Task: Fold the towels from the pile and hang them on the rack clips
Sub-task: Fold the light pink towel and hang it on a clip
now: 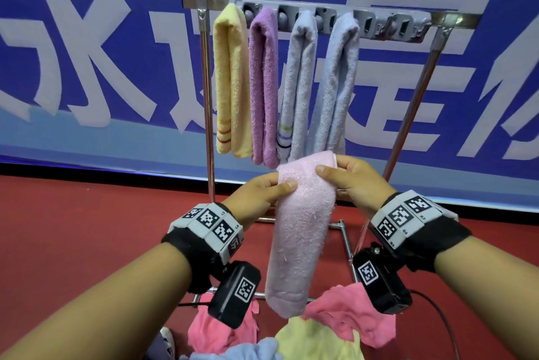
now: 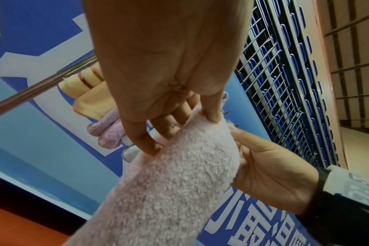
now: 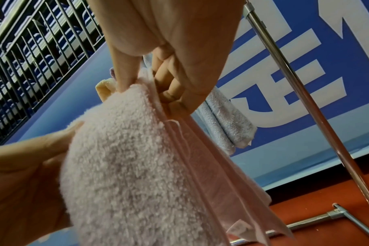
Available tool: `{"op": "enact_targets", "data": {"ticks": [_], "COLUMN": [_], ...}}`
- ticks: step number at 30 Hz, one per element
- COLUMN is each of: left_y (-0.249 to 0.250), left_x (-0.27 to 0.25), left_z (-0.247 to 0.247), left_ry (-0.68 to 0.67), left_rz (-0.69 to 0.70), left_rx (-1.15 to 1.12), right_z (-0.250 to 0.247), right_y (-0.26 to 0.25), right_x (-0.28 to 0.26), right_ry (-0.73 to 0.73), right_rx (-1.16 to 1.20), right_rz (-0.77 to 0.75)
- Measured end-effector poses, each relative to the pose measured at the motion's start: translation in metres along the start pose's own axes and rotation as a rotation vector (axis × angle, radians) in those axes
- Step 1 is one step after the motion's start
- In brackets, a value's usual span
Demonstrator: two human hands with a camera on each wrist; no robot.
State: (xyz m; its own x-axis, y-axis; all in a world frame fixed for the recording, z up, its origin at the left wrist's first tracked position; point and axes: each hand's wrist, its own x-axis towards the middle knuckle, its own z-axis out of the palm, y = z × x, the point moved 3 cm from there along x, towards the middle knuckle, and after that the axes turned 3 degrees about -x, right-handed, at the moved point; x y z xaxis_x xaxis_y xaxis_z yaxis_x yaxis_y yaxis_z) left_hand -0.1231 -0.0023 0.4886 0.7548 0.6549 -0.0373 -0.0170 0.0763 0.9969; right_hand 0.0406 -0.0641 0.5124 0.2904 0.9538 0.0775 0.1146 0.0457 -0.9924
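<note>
Both hands, left (image 2: 164,93) and right (image 2: 270,179), pinch the pink towel (image 2: 175,183).

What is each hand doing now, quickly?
Left hand: grips the folded pale pink towel near its top.
Right hand: grips the same towel's top.

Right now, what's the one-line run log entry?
stage: pre-hang | left hand: grips pink towel | right hand: grips same towel | rack: four towels hung | pile: towels remain
</note>
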Motion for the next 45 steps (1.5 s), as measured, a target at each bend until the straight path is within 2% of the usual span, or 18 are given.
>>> {"op": "enact_targets", "data": {"ticks": [6, 11, 19, 26, 37, 45], "left_y": [0.018, 0.026, 0.024, 0.017, 0.014, 0.020], "left_x": [0.006, 0.009, 0.007, 0.001, 0.010, 0.008], "left_z": [0.005, 0.004, -0.008, -0.010, -0.008, -0.001], "left_ry": [0.001, 0.010, 0.067, 0.038, 0.191, 0.099], "left_rz": [0.016, -0.002, -0.027, -0.006, 0.130, 0.107], "left_rx": [-0.008, -0.012, 0.029, -0.045, 0.011, 0.075], "right_z": [0.001, 0.001, 0.004, 0.014, -0.002, -0.013], "right_y": [0.015, 0.021, 0.014, 0.002, -0.001, -0.004], "right_x": [-0.008, -0.015, -0.014, -0.008, -0.006, -0.007], "right_ry": [-0.151, -0.170, -0.154, -0.130, -0.024, 0.025], "right_rx": [-0.002, 0.021, -0.023, 0.044, -0.014, -0.089], "right_rz": [0.103, 0.146, 0.079, 0.030, 0.012, 0.021]}}
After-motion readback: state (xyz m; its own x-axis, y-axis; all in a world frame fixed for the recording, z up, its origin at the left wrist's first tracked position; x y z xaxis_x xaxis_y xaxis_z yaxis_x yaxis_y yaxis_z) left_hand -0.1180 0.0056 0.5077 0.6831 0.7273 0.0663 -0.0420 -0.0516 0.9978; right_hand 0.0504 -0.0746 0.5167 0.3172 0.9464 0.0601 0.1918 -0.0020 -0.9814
